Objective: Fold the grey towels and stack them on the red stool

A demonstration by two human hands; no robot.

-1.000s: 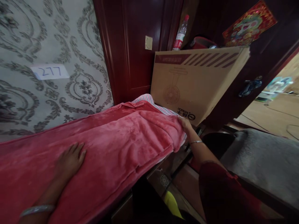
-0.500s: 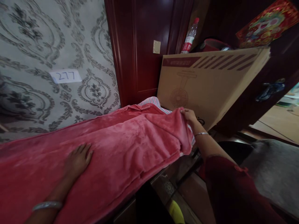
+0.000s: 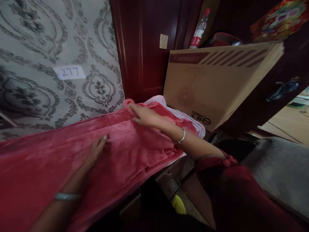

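A pinkish-red plush blanket (image 3: 116, 161) lies lengthwise over a bed-like surface, its far right end folded back in loose creases. My right hand (image 3: 142, 115) is closed on a raised edge of this blanket, above its far side near the wall, with the cloth bunched beneath the wrist. On the blanket's middle rests my left hand (image 3: 98, 147), seen side-on, fingers extended and nothing visible in it. Striped cloth (image 3: 196, 124) shows from under the blanket at the far right end.
A large cardboard box (image 3: 217, 77) leans beyond the blanket's end, with a plastic bottle (image 3: 199, 30) behind it. Patterned wallpaper (image 3: 36, 64) bearing a paper marked 277 (image 3: 70, 72) lines the left side. A grey fuzzy cover (image 3: 270, 167) lies at right.
My right hand has carried the blanket's corner leftward, folding it back and baring more striped cloth. My left hand has shifted right and farther away over the blanket.
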